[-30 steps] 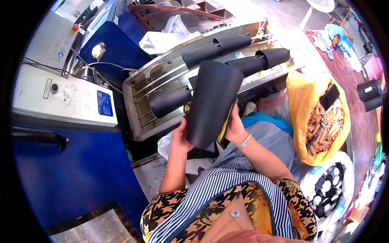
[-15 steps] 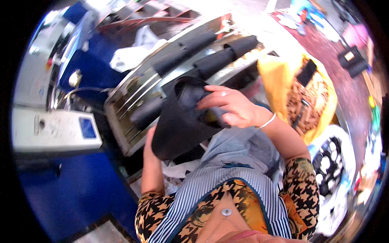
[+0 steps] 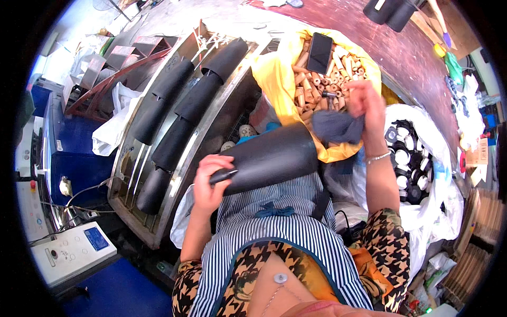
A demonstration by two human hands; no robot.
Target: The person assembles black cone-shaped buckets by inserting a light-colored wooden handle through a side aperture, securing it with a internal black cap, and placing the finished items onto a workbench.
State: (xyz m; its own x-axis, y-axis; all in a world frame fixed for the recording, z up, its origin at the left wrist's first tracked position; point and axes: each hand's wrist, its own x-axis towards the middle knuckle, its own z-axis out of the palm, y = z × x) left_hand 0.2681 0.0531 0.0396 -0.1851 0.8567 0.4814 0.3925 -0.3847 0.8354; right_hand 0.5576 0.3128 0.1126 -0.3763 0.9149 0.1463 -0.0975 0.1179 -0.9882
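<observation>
Cluttered workshop, blue cabinet (image 3: 74,132) off to the left. Left hand (image 3: 211,182) grasps the left end of a black tapered tube (image 3: 272,158), held slantwise in front of the striped apron (image 3: 264,224). Right hand (image 3: 368,105) blurred, raised over the yellow bag (image 3: 272,74); dark grey cloth (image 3: 335,126) right by it, can't tell if gripped. Bag holds tan hollow pegs (image 3: 311,95), phone (image 3: 320,53) lying on them. Farther out: metal trough (image 3: 163,224) with more black tubes (image 3: 198,98) left, black and white discs (image 3: 409,150) in a white bag right. Risks: one-ended hold could let the tube tip or slip; a sweeping right hand might knock the phone or scatter pegs.
</observation>
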